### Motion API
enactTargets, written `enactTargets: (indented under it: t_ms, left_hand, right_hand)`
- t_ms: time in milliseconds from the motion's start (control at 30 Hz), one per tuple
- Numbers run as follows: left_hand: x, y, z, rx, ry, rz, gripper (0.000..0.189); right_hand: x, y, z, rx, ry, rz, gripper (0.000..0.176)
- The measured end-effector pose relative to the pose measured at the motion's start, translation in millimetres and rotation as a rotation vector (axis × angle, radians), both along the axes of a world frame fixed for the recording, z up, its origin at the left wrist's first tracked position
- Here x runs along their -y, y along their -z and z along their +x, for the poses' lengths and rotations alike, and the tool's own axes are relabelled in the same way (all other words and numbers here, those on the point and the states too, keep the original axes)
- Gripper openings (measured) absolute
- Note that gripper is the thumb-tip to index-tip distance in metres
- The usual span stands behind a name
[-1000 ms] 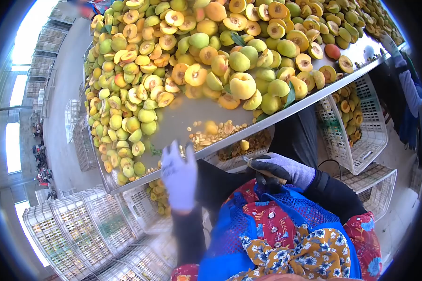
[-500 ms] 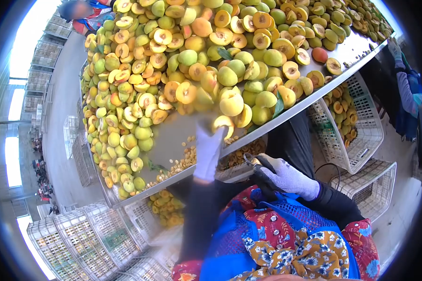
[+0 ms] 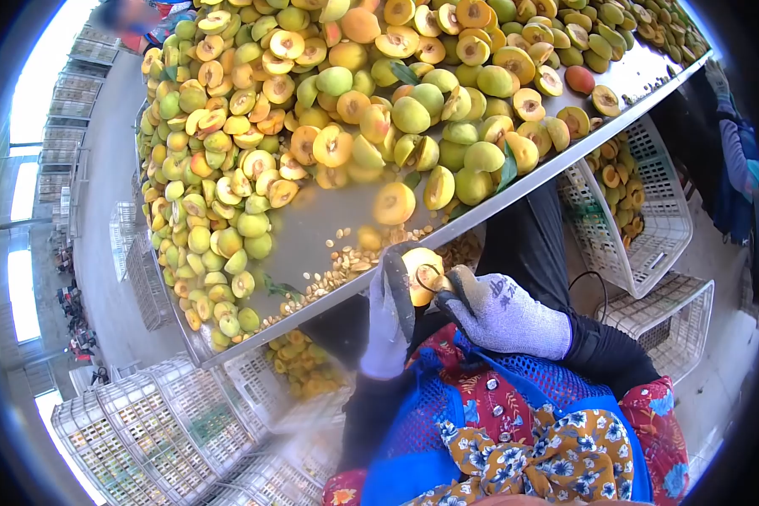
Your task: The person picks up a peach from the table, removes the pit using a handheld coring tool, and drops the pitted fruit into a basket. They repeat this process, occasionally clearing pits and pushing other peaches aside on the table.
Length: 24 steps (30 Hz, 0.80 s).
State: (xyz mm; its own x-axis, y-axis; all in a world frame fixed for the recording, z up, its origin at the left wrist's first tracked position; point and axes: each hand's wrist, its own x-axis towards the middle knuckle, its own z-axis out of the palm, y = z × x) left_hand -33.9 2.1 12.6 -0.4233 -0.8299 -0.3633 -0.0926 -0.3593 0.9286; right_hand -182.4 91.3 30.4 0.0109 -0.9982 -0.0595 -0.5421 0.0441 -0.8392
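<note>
My left hand [image 3: 388, 312], in a grey glove with dark fingers, grips a yellow peach half [image 3: 421, 263] in front of the table's edge. My right hand [image 3: 510, 316], gloved the same way, is closed around a small pitting tool [image 3: 435, 287]. The tool's dark curved loop lies against the cut face of the peach half. Most of the tool's handle is hidden by my fingers. Beyond my hands, a large heap of cut peaches [image 3: 337, 143] covers much of the metal table [image 3: 304, 232]. Loose pits [image 3: 337, 274] lie along its near edge.
A metal rim [image 3: 531, 179] borders the table. White plastic crates stand below at right [image 3: 662, 215] and lower left [image 3: 135, 422], some holding peach pieces. Another person's sleeve [image 3: 734, 156] shows at far right, and a person [image 3: 135, 21] stands at upper left.
My left hand has come back from the table to my right hand with a peach half. The pitting tool now meets the fruit. A few peach pieces on the heap's near side have shifted.
</note>
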Motion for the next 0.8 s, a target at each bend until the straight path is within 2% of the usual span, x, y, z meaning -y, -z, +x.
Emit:
enactTargets:
  t_ms: [33,133,267,333,433,467,567,600,667,700,733,800]
  left_hand:
    - [-1,0,0,0.025,0.008,-0.025,0.057]
    - [-2,9,8,0.016,0.028,-0.156,0.036]
    - [-7,16,14,0.197,0.037,-0.399,0.035]
    - [-13,22,12,0.213,-0.028,-0.417,0.034]
    - [-11,8,5,0.390,0.065,-0.548,0.029]
    - [-13,5,2,0.312,0.029,-0.500,0.032]
    - [-13,13,-3,0.190,-0.027,-0.529,0.034]
    - [-10,14,-2,0.083,0.006,-0.499,0.036]
    - [-4,15,1,-0.129,0.071,-0.434,0.040]
    - [-4,15,0,-0.141,0.098,-0.440,0.045]
    - [-3,14,-2,-0.152,0.129,-0.449,0.051]
    - [0,11,-5,-0.138,0.216,-0.505,0.057]
  right_hand:
    - [-2,2,1,-0.031,-0.011,-0.030,0.032]
    - [-4,8,7,-0.083,-0.024,-0.052,0.034]
    - [-6,1,8,-0.056,-0.066,0.051,0.031]
    - [-7,3,8,-0.132,-0.120,-0.090,0.028]
    - [-8,31,6,-0.136,-0.214,-0.314,0.027]
    - [-1,30,4,-0.119,-0.250,-0.391,0.027]
    - [4,2,-6,1.057,-0.081,0.630,0.033]
    - [4,2,-14,1.434,-0.039,0.867,0.037]
    - [3,17,-11,2.037,-0.141,1.096,0.039]
    - [2,22,-8,2.343,-0.199,1.203,0.040]
    - [1,22,-9,2.520,-0.145,1.331,0.041]
    - [-4,29,-6,2.615,-0.285,1.244,0.042]
